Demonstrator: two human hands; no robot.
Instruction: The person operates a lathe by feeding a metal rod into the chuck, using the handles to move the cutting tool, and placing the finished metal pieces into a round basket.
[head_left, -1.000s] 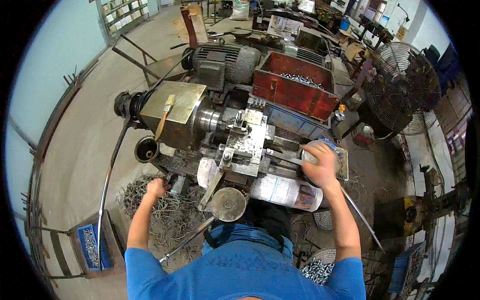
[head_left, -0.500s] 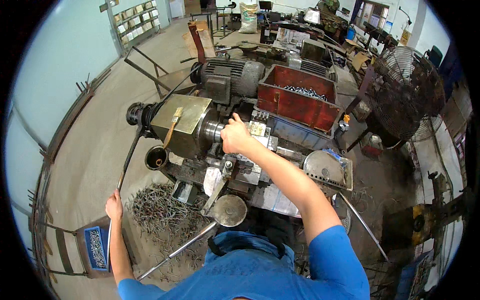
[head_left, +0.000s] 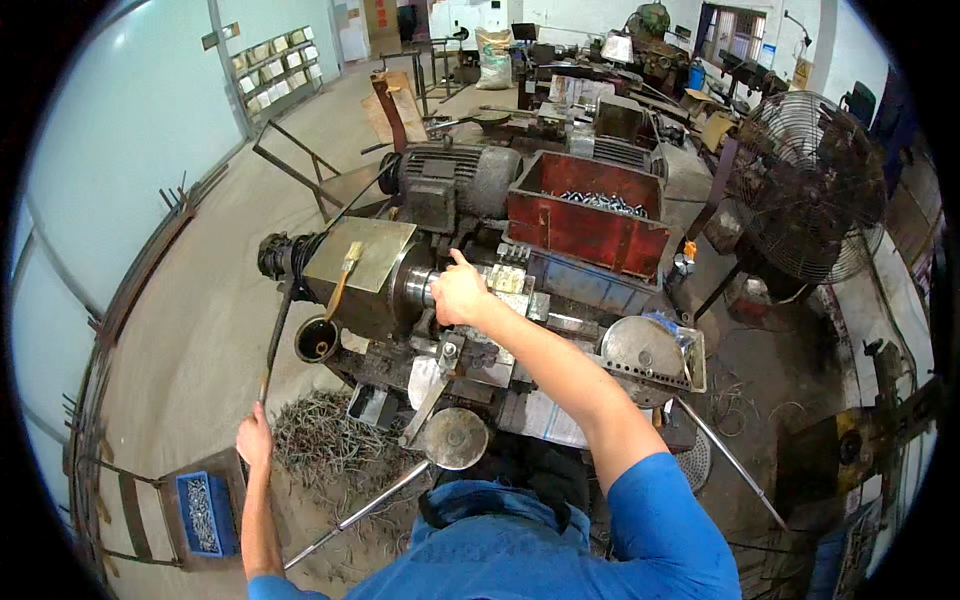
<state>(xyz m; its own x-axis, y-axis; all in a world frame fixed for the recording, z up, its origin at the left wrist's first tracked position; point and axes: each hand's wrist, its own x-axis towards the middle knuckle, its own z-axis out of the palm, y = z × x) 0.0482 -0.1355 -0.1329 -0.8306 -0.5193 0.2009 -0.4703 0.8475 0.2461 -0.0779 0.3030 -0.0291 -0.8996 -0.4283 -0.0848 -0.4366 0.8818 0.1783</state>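
Note:
My left hand (head_left: 254, 438) is closed around the lower end of a long dark lever (head_left: 277, 345). The lever rises to the pulley end (head_left: 276, 256) of a small lathe's headstock (head_left: 362, 262). At the other side of the headstock, my right hand (head_left: 460, 292) reaches over to the front of the bright round spindle nose (head_left: 422, 286). One finger points up and away while the others curl in. Whatever these fingers pinch is hidden behind the hand. A wooden-handled brush (head_left: 345, 280) lies on the headstock's flat top plate.
A red metal box (head_left: 590, 235) of small metal parts stands behind the lathe, near an electric motor (head_left: 455, 180). At right is a large fan (head_left: 808, 190). Metal shavings (head_left: 335, 440) heap on the floor beside a blue bin (head_left: 207, 515) of parts. A dark cup (head_left: 318, 340) hangs below the headstock.
The camera view has shifted slightly. My left hand has swung the lever a little rightward and toward me, away from the blue bin. The right hand stays at the spindle nose.

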